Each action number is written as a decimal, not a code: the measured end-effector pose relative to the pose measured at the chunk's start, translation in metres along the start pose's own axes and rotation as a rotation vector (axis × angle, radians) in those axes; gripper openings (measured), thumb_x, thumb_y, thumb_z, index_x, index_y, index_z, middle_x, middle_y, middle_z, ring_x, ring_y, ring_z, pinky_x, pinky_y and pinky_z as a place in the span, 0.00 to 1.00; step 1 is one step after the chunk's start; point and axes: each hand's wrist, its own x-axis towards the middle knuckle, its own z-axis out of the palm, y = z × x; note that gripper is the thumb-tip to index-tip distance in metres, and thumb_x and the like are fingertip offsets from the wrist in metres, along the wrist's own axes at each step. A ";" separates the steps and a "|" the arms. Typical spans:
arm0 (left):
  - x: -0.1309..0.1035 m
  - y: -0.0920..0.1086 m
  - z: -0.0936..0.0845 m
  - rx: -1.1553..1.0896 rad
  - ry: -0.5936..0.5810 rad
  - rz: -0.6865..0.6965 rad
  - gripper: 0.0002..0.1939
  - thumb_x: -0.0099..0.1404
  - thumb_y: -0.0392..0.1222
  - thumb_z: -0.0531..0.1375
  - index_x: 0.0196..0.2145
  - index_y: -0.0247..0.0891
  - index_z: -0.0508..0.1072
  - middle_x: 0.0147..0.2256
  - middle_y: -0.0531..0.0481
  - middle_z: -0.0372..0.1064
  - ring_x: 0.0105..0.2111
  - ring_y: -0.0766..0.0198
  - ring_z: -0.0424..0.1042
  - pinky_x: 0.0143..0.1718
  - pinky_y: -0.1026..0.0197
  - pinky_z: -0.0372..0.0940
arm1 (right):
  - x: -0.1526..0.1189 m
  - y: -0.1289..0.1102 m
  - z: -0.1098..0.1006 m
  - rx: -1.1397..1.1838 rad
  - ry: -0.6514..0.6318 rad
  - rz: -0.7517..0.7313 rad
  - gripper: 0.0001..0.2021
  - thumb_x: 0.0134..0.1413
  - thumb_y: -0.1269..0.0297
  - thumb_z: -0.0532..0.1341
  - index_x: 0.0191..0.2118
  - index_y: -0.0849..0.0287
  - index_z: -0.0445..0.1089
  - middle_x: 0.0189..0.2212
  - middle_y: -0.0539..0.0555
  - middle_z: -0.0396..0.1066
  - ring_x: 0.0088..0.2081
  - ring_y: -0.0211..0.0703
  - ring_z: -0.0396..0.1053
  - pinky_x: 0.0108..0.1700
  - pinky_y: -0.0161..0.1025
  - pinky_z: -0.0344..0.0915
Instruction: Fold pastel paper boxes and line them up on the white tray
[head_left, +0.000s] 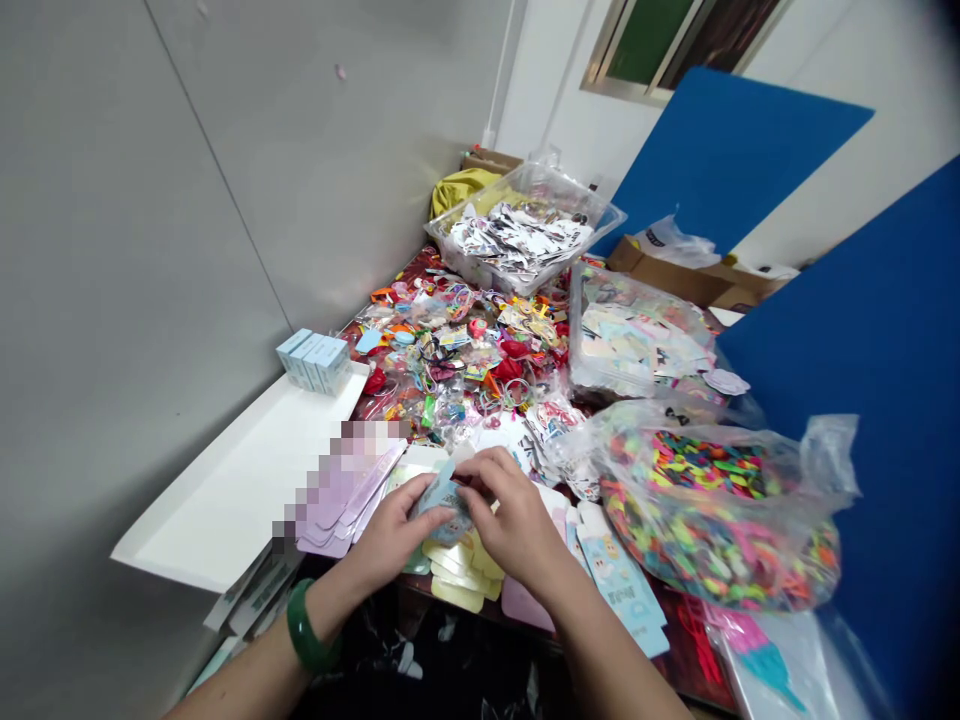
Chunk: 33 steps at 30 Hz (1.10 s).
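Observation:
My left hand (401, 525) grips a small light-blue printed box (448, 515) from its left side, thumb across the front. At the box's upper right, my right hand (499, 500) has its fingers bent and pinched together near the opening; a small dark thing shows between them, too small to name. Beneath the hands lie yellow flat cartons (461, 585). Purple flat cartons (349, 495) are stacked to the left, and light-blue flat cartons (619, 575) lie to the right.
Small bagged trinkets (465, 350) cover the table's middle. Behind them stands a clear bin (525, 270) of paper cutouts. A clear bag (720, 540) of colourful pieces sits right. Three blue boxes (315, 362) stand on a white tray (232, 480) at left.

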 end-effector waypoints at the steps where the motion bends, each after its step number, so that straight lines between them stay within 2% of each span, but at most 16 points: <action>1: 0.000 0.000 0.000 -0.001 0.004 -0.003 0.14 0.60 0.45 0.60 0.43 0.38 0.70 0.40 0.48 0.71 0.42 0.56 0.69 0.45 0.60 0.63 | 0.001 0.001 0.001 0.023 0.041 0.024 0.11 0.53 0.76 0.54 0.42 0.57 0.66 0.39 0.56 0.65 0.39 0.42 0.67 0.38 0.39 0.66; 3: 0.001 0.000 0.001 -0.005 0.012 -0.001 0.14 0.60 0.46 0.60 0.43 0.38 0.70 0.40 0.48 0.71 0.42 0.56 0.69 0.44 0.59 0.63 | 0.002 0.001 0.003 0.011 0.057 0.037 0.11 0.53 0.74 0.55 0.42 0.57 0.65 0.40 0.56 0.64 0.40 0.42 0.67 0.39 0.39 0.66; 7: 0.002 0.000 0.000 0.010 0.046 0.022 0.15 0.60 0.47 0.59 0.43 0.38 0.71 0.42 0.47 0.71 0.44 0.55 0.68 0.46 0.59 0.62 | 0.003 -0.002 0.005 -0.140 -0.102 0.014 0.09 0.53 0.72 0.57 0.41 0.57 0.66 0.36 0.54 0.69 0.39 0.45 0.67 0.43 0.43 0.63; 9: 0.001 0.000 0.000 0.035 0.060 0.030 0.16 0.60 0.46 0.59 0.44 0.38 0.71 0.43 0.47 0.71 0.45 0.54 0.68 0.48 0.59 0.62 | 0.003 -0.003 0.006 -0.168 -0.137 0.031 0.10 0.53 0.72 0.57 0.42 0.57 0.65 0.36 0.54 0.70 0.39 0.46 0.67 0.43 0.44 0.63; 13: 0.000 0.000 0.000 0.136 0.082 0.014 0.15 0.60 0.44 0.59 0.44 0.38 0.71 0.42 0.48 0.72 0.44 0.54 0.69 0.47 0.59 0.61 | 0.003 -0.003 0.011 -0.157 -0.099 0.064 0.15 0.54 0.69 0.56 0.49 0.60 0.61 0.41 0.58 0.68 0.39 0.45 0.67 0.41 0.42 0.65; 15: 0.000 -0.001 0.001 0.187 0.100 0.025 0.14 0.60 0.41 0.58 0.44 0.38 0.71 0.41 0.49 0.72 0.44 0.55 0.69 0.47 0.59 0.61 | 0.004 -0.004 0.016 -0.203 -0.090 0.015 0.18 0.55 0.69 0.55 0.53 0.61 0.58 0.44 0.61 0.66 0.42 0.47 0.66 0.44 0.44 0.66; 19: 0.002 -0.002 0.003 0.218 0.151 0.072 0.16 0.60 0.36 0.54 0.46 0.38 0.70 0.45 0.47 0.71 0.46 0.55 0.68 0.50 0.59 0.59 | 0.005 -0.008 0.026 -0.297 -0.090 -0.084 0.19 0.57 0.69 0.52 0.55 0.64 0.57 0.45 0.65 0.63 0.47 0.53 0.63 0.44 0.48 0.66; 23: 0.002 -0.005 0.002 0.167 0.148 0.044 0.20 0.57 0.34 0.56 0.49 0.38 0.69 0.46 0.48 0.71 0.47 0.55 0.68 0.50 0.58 0.60 | 0.006 -0.011 0.026 -0.129 -0.120 -0.063 0.27 0.54 0.69 0.55 0.60 0.60 0.51 0.49 0.63 0.60 0.47 0.49 0.63 0.45 0.45 0.68; 26: 0.003 -0.007 0.000 0.104 0.139 0.023 0.19 0.56 0.38 0.59 0.47 0.38 0.70 0.43 0.50 0.72 0.45 0.55 0.68 0.47 0.59 0.62 | 0.008 -0.012 0.018 0.026 -0.113 -0.107 0.26 0.51 0.71 0.58 0.56 0.59 0.56 0.52 0.61 0.59 0.51 0.46 0.62 0.50 0.43 0.66; 28: 0.005 -0.008 -0.002 0.081 0.148 0.005 0.18 0.57 0.41 0.60 0.46 0.38 0.70 0.42 0.50 0.72 0.44 0.56 0.69 0.46 0.59 0.63 | 0.014 -0.005 0.011 0.045 -0.021 -0.192 0.19 0.52 0.72 0.57 0.51 0.59 0.63 0.49 0.60 0.63 0.51 0.45 0.62 0.50 0.43 0.65; 30: 0.006 -0.008 -0.004 0.063 0.152 -0.025 0.17 0.57 0.44 0.60 0.45 0.38 0.70 0.41 0.49 0.73 0.43 0.56 0.70 0.46 0.58 0.64 | 0.025 0.011 0.002 0.013 0.173 -0.209 0.11 0.54 0.71 0.55 0.43 0.59 0.68 0.42 0.58 0.68 0.47 0.45 0.66 0.48 0.43 0.65; 31: 0.006 -0.008 -0.005 0.053 0.154 -0.040 0.17 0.58 0.45 0.60 0.44 0.38 0.71 0.40 0.49 0.73 0.42 0.56 0.70 0.45 0.58 0.64 | 0.033 0.023 -0.004 -0.012 0.287 -0.159 0.09 0.55 0.70 0.54 0.40 0.59 0.69 0.39 0.57 0.70 0.43 0.44 0.67 0.46 0.42 0.66; 33: 0.006 -0.007 -0.005 0.024 0.153 -0.061 0.17 0.58 0.45 0.60 0.44 0.38 0.70 0.41 0.48 0.73 0.43 0.56 0.70 0.46 0.57 0.65 | 0.052 0.055 -0.014 -0.074 0.461 0.037 0.09 0.56 0.67 0.54 0.37 0.59 0.71 0.35 0.56 0.72 0.36 0.43 0.69 0.41 0.42 0.67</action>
